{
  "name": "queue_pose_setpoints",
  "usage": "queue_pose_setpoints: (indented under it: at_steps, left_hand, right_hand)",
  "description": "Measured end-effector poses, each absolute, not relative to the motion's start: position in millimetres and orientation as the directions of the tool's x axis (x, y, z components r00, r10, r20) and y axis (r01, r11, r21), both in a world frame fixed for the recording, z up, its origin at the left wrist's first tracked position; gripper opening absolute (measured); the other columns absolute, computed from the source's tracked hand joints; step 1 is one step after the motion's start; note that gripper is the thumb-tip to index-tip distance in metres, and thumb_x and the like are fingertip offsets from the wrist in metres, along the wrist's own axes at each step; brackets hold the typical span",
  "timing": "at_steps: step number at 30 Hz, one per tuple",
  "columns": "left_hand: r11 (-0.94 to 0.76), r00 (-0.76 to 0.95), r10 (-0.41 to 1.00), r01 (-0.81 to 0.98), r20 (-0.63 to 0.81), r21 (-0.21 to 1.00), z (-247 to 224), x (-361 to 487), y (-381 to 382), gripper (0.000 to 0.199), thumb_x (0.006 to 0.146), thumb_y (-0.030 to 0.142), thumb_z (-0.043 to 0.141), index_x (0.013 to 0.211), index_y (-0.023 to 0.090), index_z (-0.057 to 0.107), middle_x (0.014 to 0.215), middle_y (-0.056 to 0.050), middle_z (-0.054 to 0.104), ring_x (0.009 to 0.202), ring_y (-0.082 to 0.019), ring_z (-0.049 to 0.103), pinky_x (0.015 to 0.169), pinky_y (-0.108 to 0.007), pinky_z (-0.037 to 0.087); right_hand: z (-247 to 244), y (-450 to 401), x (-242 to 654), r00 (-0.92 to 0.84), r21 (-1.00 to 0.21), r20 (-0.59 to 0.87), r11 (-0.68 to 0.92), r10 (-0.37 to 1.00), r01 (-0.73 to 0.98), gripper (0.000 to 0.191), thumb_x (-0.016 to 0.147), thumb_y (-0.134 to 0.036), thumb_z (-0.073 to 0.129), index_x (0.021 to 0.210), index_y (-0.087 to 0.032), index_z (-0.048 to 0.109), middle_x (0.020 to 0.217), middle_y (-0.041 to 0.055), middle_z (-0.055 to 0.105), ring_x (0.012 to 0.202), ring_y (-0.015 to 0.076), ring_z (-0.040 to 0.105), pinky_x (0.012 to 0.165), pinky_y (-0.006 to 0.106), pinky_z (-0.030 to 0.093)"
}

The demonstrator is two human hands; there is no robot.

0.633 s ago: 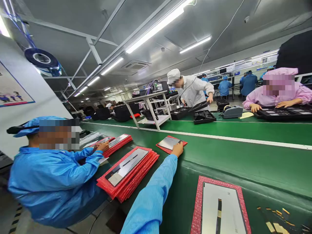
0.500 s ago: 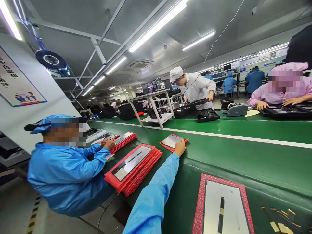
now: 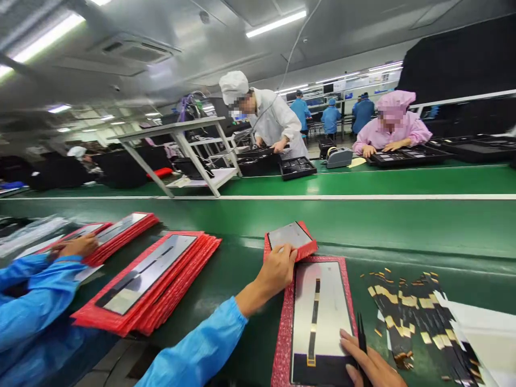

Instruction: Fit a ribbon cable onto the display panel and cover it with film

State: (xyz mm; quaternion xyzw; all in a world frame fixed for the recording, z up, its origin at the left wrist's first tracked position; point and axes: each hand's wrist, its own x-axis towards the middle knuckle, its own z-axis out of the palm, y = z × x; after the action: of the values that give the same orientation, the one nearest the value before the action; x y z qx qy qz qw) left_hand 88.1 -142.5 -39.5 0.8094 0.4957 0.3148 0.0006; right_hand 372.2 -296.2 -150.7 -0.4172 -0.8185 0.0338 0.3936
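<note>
My left hand (image 3: 276,271) pinches the near edge of a flat panel on red bubble wrap (image 3: 289,235), which sits tilted just beyond another panel. That nearer panel (image 3: 322,301) is silver with a black lower band, and a dark strip with gold patches runs along its middle. It lies on a red bubble-wrap sheet (image 3: 282,333). At its lower right edge, my right hand (image 3: 373,365) holds black tweezers (image 3: 360,333), points upward, its fingertips resting on the panel. Beside this hand is a pile of dark flexible strips with gold ends (image 3: 415,306).
A tall stack of panels in red bubble wrap (image 3: 149,279) stands left, with smaller stacks behind it. A co-worker's blue sleeve (image 3: 40,290) and hand (image 3: 78,247) are there. White sheets (image 3: 479,328) lie right. Across the green bench, two people handle black trays (image 3: 298,167).
The view has swung right. My left hand has brought the wrapped panel nearer, to the far end of the lying panel. My right hand with tweezers has come into view.
</note>
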Motion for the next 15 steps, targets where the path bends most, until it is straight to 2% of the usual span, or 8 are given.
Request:
queue_pose_setpoints:
  at_steps: [1, 3, 5, 7, 9, 11, 13, 15]
  left_hand:
    - [-0.566, 0.374, 0.750, 0.789, 0.545, 0.238, -40.3, 96.2, -163.7, 0.018, 0.096, 0.023, 0.047, 0.102, 0.027, 0.064, 0.090, -0.002, 0.071, 0.095, -0.019, 0.069, 0.093, -0.040, 0.061]
    - [-0.683, 0.499, 0.633, 0.720, 0.592, 0.124, -45.3, 110.4, -205.5, 0.031, 0.094, 0.016, 0.048, 0.119, 0.029, 0.060, 0.099, 0.000, 0.074, 0.100, -0.018, 0.071, 0.103, -0.038, 0.060]
    - [-0.756, 0.586, 0.545, 0.653, 0.599, 0.048, -58.7, 120.2, -241.6, 0.045, 0.092, 0.014, 0.049, 0.135, 0.029, 0.052, 0.112, 0.003, 0.074, 0.105, -0.016, 0.072, 0.108, -0.037, 0.059]
    - [-0.761, 0.595, 0.509, 0.649, 0.622, 0.003, -82.2, 125.3, -267.8, 0.051, 0.091, 0.016, 0.050, 0.140, 0.027, 0.049, 0.119, 0.003, 0.073, 0.114, -0.017, 0.070, 0.105, -0.034, 0.062]
    - [-0.756, 0.597, 0.460, 0.652, 0.657, -0.064, -111.3, 127.8, -283.8, 0.046, 0.088, 0.021, 0.054, 0.132, 0.033, 0.058, 0.119, 0.005, 0.073, 0.118, -0.017, 0.068, 0.098, -0.031, 0.067]
    - [-0.761, 0.623, 0.394, 0.634, 0.676, -0.140, -137.6, 129.7, -292.8, 0.035, 0.080, 0.027, 0.064, 0.112, 0.041, 0.069, 0.115, 0.006, 0.074, 0.123, -0.019, 0.065, 0.089, -0.030, 0.070]
    - [-0.765, 0.653, 0.350, 0.613, 0.672, -0.198, -153.8, 131.7, -298.4, 0.026, 0.071, 0.031, 0.072, 0.093, 0.044, 0.073, 0.109, 0.006, 0.076, 0.128, -0.022, 0.060, 0.084, -0.034, 0.071]
    - [-0.758, 0.666, 0.339, 0.611, 0.665, -0.227, -158.1, 133.9, -302.5, 0.023, 0.066, 0.032, 0.075, 0.085, 0.044, 0.073, 0.107, 0.004, 0.077, 0.130, -0.023, 0.059, 0.082, -0.036, 0.071]
  right_hand:
    - [-144.8, -298.3, 371.3, -0.335, -0.422, 0.599, 0.643, 0.727, 0.639, 0.059, 0.088, -0.034, 0.063, 0.143, -0.039, 0.044, 0.125, -0.0066, 0.072, 0.094, 0.0231, 0.081, 0.077, 0.020, 0.068]
    - [-133.6, -302.5, 371.0, -0.321, -0.508, 0.557, 0.620, 0.766, 0.598, 0.065, 0.087, -0.030, 0.065, 0.145, -0.041, 0.039, 0.126, -0.0073, 0.071, 0.096, 0.0220, 0.081, 0.082, 0.020, 0.066]
    - [-126.1, -307.9, 374.4, -0.265, -0.611, 0.496, 0.550, 0.827, 0.570, 0.063, 0.088, -0.031, 0.064, 0.143, -0.046, 0.038, 0.124, -0.0104, 0.073, 0.097, 0.0210, 0.081, 0.084, 0.020, 0.066]
    - [-122.0, -315.2, 382.6, -0.135, -0.690, 0.462, 0.451, 0.876, 0.565, 0.055, 0.090, -0.031, 0.058, 0.138, -0.051, 0.041, 0.111, -0.0136, 0.078, 0.090, 0.0208, 0.082, 0.081, 0.024, 0.068]
    - [-115.8, -322.8, 394.9, 0.036, -0.722, 0.476, 0.367, 0.879, 0.587, 0.046, 0.091, -0.033, 0.052, 0.132, -0.053, 0.048, 0.090, -0.0126, 0.080, 0.076, 0.0225, 0.082, 0.071, 0.030, 0.070]
    - [-102.7, -327.1, 409.7, 0.182, -0.718, 0.504, 0.292, 0.844, 0.632, 0.036, 0.091, -0.037, 0.047, 0.121, -0.052, 0.060, 0.078, -0.0071, 0.076, 0.070, 0.0254, 0.078, 0.062, 0.037, 0.068]
    - [-83.2, -324.6, 424.9, 0.286, -0.713, 0.499, 0.200, 0.818, 0.672, 0.029, 0.092, -0.038, 0.045, 0.105, -0.047, 0.070, 0.084, -0.0011, 0.070, 0.078, 0.0274, 0.074, 0.067, 0.042, 0.064]
    - [-64.2, -314.8, 438.4, 0.310, -0.674, 0.539, 0.181, 0.783, 0.716, 0.022, 0.091, -0.036, 0.048, 0.094, -0.041, 0.069, 0.095, 0.0009, 0.066, 0.096, 0.0277, 0.070, 0.085, 0.043, 0.059]
